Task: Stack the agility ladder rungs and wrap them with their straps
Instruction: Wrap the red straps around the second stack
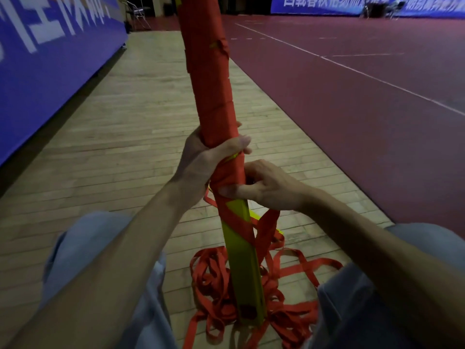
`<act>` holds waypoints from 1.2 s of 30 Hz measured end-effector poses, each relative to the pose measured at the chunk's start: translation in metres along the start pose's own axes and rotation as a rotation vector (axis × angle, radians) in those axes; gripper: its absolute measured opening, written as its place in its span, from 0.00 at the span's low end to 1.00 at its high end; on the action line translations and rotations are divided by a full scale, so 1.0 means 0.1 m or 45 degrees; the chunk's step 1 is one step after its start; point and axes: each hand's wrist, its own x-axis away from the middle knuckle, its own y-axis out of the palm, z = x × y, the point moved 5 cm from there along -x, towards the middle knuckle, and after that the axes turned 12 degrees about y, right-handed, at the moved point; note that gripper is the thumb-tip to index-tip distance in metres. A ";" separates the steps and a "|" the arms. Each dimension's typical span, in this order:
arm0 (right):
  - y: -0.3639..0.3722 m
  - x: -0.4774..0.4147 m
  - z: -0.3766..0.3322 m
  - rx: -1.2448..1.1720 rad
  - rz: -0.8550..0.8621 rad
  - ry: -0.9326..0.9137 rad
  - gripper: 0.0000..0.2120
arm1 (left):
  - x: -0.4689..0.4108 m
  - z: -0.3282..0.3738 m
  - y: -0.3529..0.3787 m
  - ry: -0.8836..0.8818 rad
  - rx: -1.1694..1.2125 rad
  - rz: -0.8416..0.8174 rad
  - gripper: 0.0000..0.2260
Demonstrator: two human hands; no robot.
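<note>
A stack of yellow ladder rungs (245,268) stands upright on the wooden floor between my knees. Red strap wrapping (208,79) covers its upper part down to my hands; lower down the yellow shows with one diagonal red turn. My left hand (201,159) grips the wrapped bundle, thumb across its front. Just below, my right hand (266,185) holds the bundle from the right, thumb pressing the red strap against it. Loose red strap (216,280) lies in a tangled heap around the foot of the stack.
Pale wooden floor (120,137) runs ahead, with a blue banner wall (50,51) on the left and a dark red court (364,84) with white lines on the right. A folding chair (137,13) stands far back. My knees (100,248) in light trousers flank the stack.
</note>
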 end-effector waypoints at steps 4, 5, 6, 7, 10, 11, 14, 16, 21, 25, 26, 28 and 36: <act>0.01 0.00 -0.02 -0.011 -0.012 0.021 0.08 | 0.02 -0.02 0.02 0.056 0.173 -0.010 0.14; 0.01 0.00 -0.01 -0.040 -0.008 0.030 0.07 | 0.02 -0.03 0.03 0.061 0.228 0.022 0.12; 0.01 0.00 -0.01 -0.088 -0.002 0.044 0.06 | 0.02 -0.04 0.01 0.050 0.281 0.066 0.11; 0.00 0.01 0.00 -0.136 0.009 0.061 0.05 | 0.02 -0.04 0.01 0.027 0.313 0.114 0.09; -0.03 0.02 0.06 -0.052 0.068 0.128 0.12 | -0.02 -0.05 -0.01 -0.009 0.199 0.260 0.06; -0.02 0.01 0.09 0.037 0.076 0.176 0.16 | -0.02 -0.05 -0.05 -0.012 0.110 0.317 0.07; -0.03 0.00 0.18 0.247 0.127 0.268 0.18 | -0.05 -0.12 -0.17 -0.073 -0.065 0.478 0.12; 0.00 -0.01 0.18 0.255 0.133 0.236 0.12 | -0.03 -0.18 -0.27 -0.117 -0.152 0.584 0.13; 0.27 -0.06 0.18 0.581 0.146 0.226 0.17 | 0.03 -0.31 -0.33 -0.260 -0.269 0.712 0.19; 0.30 -0.05 0.32 0.877 0.235 0.301 0.21 | 0.10 -0.49 -0.15 -0.601 -0.096 0.544 0.22; 0.28 -0.04 0.36 0.883 0.251 0.300 0.19 | 0.12 -0.50 -0.09 -0.628 -0.038 0.488 0.19; 0.21 -0.03 0.38 0.782 0.262 0.296 0.14 | 0.11 -0.44 -0.05 -0.561 0.010 0.383 0.08; -0.11 0.11 0.02 -0.271 0.037 0.108 0.09 | -0.06 -0.09 0.01 -0.195 0.364 0.213 0.15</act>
